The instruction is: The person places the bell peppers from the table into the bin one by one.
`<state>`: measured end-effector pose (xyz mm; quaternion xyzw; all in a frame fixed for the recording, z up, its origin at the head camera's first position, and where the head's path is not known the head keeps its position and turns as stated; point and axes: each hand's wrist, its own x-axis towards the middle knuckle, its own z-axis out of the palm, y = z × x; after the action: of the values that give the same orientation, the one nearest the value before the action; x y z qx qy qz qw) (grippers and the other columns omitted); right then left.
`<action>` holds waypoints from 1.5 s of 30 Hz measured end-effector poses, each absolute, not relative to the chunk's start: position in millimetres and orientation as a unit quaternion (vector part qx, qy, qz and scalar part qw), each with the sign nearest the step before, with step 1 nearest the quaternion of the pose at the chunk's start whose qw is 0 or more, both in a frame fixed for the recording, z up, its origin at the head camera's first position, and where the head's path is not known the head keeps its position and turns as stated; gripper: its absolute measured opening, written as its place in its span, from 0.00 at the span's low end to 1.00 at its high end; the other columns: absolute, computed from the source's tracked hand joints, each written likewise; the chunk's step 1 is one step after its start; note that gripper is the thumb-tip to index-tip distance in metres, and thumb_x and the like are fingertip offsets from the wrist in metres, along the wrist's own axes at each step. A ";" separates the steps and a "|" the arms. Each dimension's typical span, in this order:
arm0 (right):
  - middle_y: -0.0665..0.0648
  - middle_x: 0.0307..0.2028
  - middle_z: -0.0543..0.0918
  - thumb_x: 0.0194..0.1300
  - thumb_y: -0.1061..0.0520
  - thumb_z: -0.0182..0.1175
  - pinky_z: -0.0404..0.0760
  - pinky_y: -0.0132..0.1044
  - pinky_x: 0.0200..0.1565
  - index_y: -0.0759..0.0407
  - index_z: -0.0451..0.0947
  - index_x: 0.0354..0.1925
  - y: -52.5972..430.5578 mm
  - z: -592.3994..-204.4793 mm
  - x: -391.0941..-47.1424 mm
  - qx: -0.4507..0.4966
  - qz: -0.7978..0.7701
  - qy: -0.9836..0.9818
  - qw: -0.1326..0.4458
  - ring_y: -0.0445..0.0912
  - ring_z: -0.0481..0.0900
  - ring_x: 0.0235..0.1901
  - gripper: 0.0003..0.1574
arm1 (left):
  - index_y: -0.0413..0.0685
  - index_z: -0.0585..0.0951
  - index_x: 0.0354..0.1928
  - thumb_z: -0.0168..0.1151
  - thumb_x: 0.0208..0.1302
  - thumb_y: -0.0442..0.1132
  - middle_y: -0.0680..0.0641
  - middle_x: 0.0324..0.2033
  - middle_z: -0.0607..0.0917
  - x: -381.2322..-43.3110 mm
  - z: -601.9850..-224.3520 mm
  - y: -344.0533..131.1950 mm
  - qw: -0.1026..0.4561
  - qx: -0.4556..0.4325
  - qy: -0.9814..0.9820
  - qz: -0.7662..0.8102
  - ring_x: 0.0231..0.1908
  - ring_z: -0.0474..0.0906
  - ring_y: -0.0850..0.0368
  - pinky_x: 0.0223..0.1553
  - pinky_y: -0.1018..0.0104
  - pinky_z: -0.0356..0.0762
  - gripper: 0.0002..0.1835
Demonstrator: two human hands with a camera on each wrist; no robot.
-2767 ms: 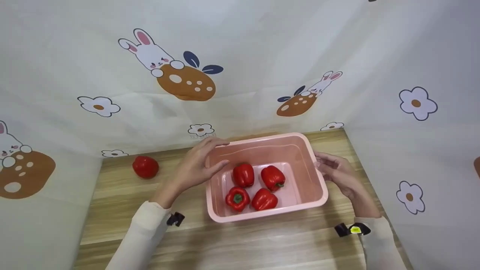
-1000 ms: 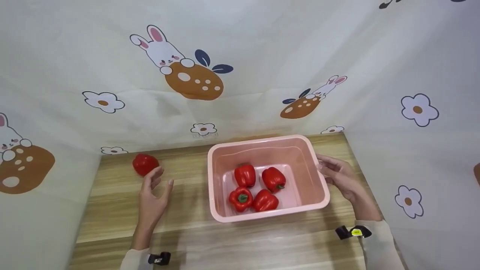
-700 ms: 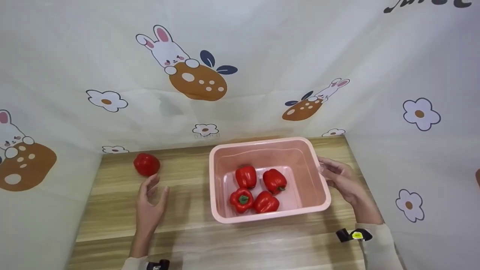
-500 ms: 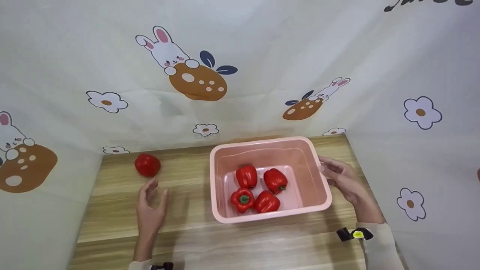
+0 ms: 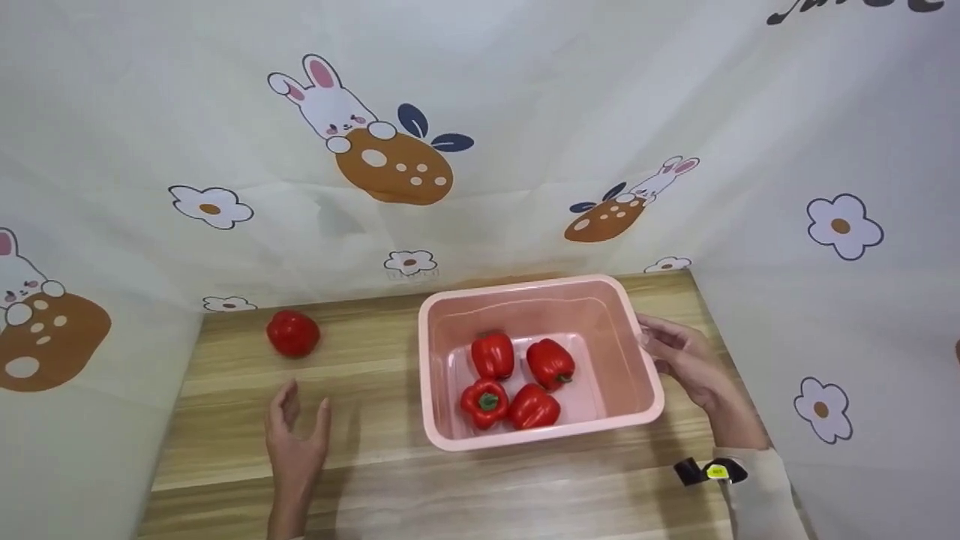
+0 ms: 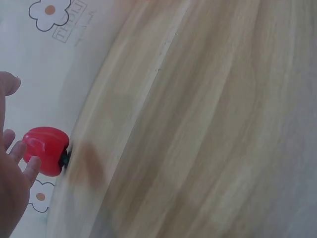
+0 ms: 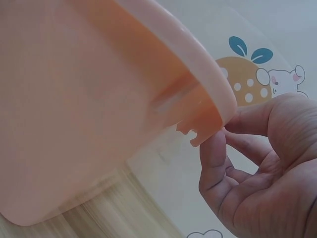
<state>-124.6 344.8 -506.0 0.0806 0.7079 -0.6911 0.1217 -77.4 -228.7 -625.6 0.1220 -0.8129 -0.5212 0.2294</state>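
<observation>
A pink plastic basin point(image 5: 540, 435) stands on the wooden table with several red bell peppers point(image 5: 550, 364) lying in it. My right hand point(image 5: 686, 364) pinches the basin's right rim between thumb and fingers, plain in the right wrist view, where the hand point(image 7: 267, 168) is at the rim's underside. Left of the basin, my left hand point(image 5: 296, 442) is held with fingers spread and holds nothing. Beyond its fingertips, one more red bell pepper point(image 5: 293, 334) lies at the table's far left; in the left wrist view the same pepper point(image 6: 47, 150) is partly behind the fingers.
Pale sheeting point(image 5: 480, 225) printed with rabbits and flowers walls the table at the back and both sides. Wood-grain tabletop point(image 5: 480, 495) shows between the left hand and the basin and along the front.
My left hand has left the basin's left rim, moved left near the lone pepper, then drawn back toward me. The right hand stays on the right rim; the peppers lie as before.
</observation>
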 end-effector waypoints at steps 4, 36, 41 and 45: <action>0.46 0.44 0.88 0.76 0.60 0.62 0.89 0.33 0.41 0.70 0.66 0.75 343.4 -507.5 -123.5 0.083 -0.695 0.704 0.122 0.39 0.87 0.40 0.36 | 0.35 0.70 0.72 0.72 0.67 0.32 0.36 0.69 0.76 -80.3 -624.8 -233.6 0.233 0.111 -0.818 -0.515 0.71 0.72 0.57 0.68 0.89 0.64 0.34; 0.49 0.45 0.88 0.77 0.60 0.62 0.89 0.33 0.41 0.72 0.65 0.75 352.6 -507.2 -126.6 0.053 -0.707 0.695 0.120 0.41 0.87 0.41 0.36 | 0.45 0.64 0.77 0.74 0.66 0.39 0.42 0.73 0.70 -157.4 -633.5 -255.1 0.231 0.166 -0.791 -0.542 0.74 0.67 0.43 0.75 0.41 0.70 0.41; 0.50 0.45 0.88 0.76 0.61 0.62 0.89 0.33 0.41 0.73 0.64 0.76 347.4 -509.6 -128.4 0.048 -0.707 0.695 0.121 0.41 0.87 0.41 0.37 | 0.47 0.62 0.79 0.74 0.66 0.40 0.42 0.74 0.69 -163.9 -637.8 -265.3 0.226 0.171 -0.795 -0.537 0.75 0.66 0.43 0.75 0.40 0.69 0.44; 0.49 0.47 0.88 0.76 0.60 0.62 0.89 0.33 0.42 0.72 0.63 0.76 346.4 -510.6 -125.2 0.053 -0.706 0.696 0.124 0.41 0.87 0.42 0.38 | 0.50 0.58 0.81 0.75 0.66 0.42 0.43 0.77 0.65 -169.1 -644.8 -270.1 0.211 0.182 -0.790 -0.546 0.79 0.62 0.44 0.77 0.40 0.67 0.47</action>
<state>-125.2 346.4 -510.6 0.0525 0.6956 -0.7056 0.1242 -169.1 -270.1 -644.8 0.1818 -0.7899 -0.5464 0.2107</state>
